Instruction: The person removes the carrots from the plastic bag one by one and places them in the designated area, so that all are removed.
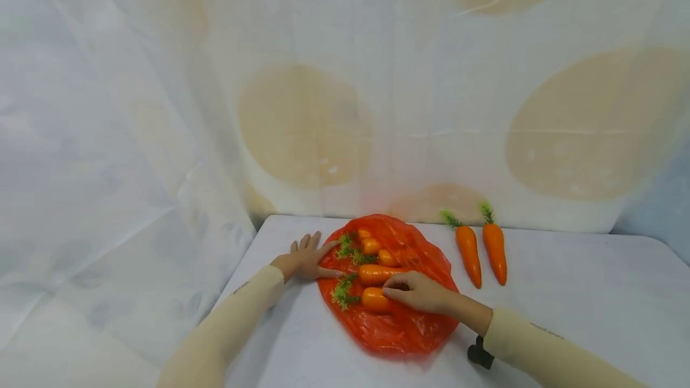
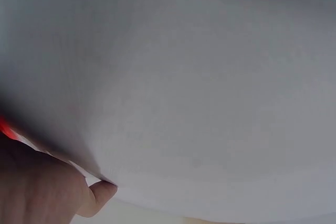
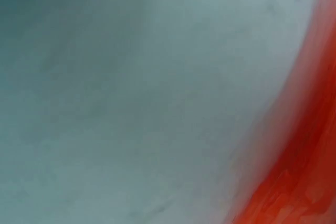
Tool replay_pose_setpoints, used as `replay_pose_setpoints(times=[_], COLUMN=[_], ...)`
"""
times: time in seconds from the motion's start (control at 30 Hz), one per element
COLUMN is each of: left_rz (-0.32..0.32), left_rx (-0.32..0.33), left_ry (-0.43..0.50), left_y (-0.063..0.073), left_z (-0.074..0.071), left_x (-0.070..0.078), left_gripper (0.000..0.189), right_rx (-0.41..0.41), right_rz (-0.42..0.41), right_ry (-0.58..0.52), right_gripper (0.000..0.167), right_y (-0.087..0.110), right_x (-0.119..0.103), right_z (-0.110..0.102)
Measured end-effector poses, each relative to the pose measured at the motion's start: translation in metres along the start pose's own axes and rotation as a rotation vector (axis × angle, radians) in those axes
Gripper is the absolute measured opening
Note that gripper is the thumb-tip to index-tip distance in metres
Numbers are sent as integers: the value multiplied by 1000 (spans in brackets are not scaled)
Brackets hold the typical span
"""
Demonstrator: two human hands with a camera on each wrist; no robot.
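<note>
A red plastic bag (image 1: 399, 340) lies spread on the table with several orange toy carrots on it, their green leafy tops pointing left. My left hand (image 1: 308, 259) rests at the bag's left edge, fingers spread beside the leaves. In the left wrist view, part of that hand (image 2: 42, 192) shows low at the left. My right hand (image 1: 417, 292) bends its thumb and fingers over the nearest carrot (image 1: 374, 300), gripping it around the middle. Just beyond lies a longer carrot (image 1: 377, 274). The right wrist view shows only the red bag's edge (image 3: 299, 182) and pale surface.
Two more carrots, a left one (image 1: 469, 256) and a right one (image 1: 495, 253), lie on the white table (image 1: 571, 292) to the right of the bag. Behind the table hangs a pale curtain (image 1: 431, 106) with tan round patches. A small black object (image 1: 480, 353) is at the right wrist.
</note>
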State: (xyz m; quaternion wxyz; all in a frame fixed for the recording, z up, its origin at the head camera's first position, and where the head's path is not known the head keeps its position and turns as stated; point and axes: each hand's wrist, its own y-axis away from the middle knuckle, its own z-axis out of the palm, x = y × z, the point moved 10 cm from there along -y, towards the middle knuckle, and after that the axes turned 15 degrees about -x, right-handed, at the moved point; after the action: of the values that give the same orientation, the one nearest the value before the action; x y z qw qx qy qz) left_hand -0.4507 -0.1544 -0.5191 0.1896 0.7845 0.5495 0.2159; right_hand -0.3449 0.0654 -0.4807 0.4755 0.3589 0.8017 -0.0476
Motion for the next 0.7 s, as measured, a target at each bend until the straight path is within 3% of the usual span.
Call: replay_pose_setpoints(times=[0.13,0.47,0.7], left_rz=[-2,-10,2], left_rx=[-8,-5,12], left_ry=[4,5,-19], left_y=[1,-6,-4], left_z=[-1,16,2], left_x=[1,-6,-3], left_gripper=[94,95,95], right_rx=[9,-13,20], right_rz=[19,48,48], right_ry=[21,26,119], right_gripper=[28,34,36], right_y=[-1,-1,-2], right_x=[1,6,1], right_z=[2,12,8])
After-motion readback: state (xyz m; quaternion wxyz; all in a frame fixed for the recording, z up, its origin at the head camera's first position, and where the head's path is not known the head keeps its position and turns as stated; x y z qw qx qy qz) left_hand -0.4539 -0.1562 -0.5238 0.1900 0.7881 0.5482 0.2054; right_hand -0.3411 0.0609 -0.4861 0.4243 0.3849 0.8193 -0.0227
